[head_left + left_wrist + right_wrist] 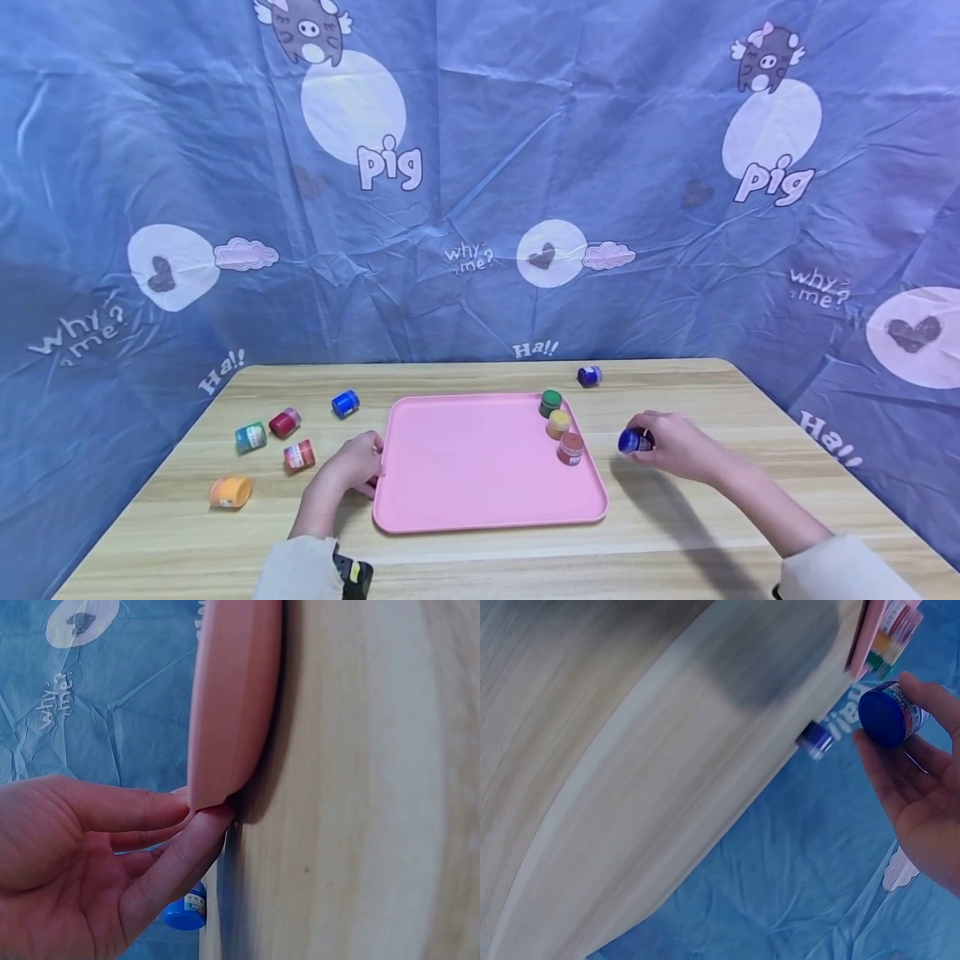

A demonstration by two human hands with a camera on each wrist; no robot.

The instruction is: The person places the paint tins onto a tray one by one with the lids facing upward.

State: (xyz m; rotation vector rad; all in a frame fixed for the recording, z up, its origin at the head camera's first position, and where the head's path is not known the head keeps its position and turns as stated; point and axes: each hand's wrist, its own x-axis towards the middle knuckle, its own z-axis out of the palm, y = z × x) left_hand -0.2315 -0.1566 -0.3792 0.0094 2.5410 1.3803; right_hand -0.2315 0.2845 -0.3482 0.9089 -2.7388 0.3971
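Observation:
My left hand [355,464] pinches the left rim of a pink tray [465,467]; in the left wrist view the thumb lies on one side of the rim and fingers on the other. My right hand [678,446] grips a small dark blue paint jar [883,720] between thumb and fingers, held over the table to the right of the tray. Along the tray's right side stand a green paint jar [551,403], a yellow one [558,424] and a reddish-brown one [571,448], all upright.
Left of the tray lie a blue jar [346,404], a dark red jar [285,422], a teal jar [251,437], a red jar [299,455] and an orange jar [230,492]. Another dark blue jar [589,376] lies near the table's back edge. A blue printed cloth [480,183] hangs behind.

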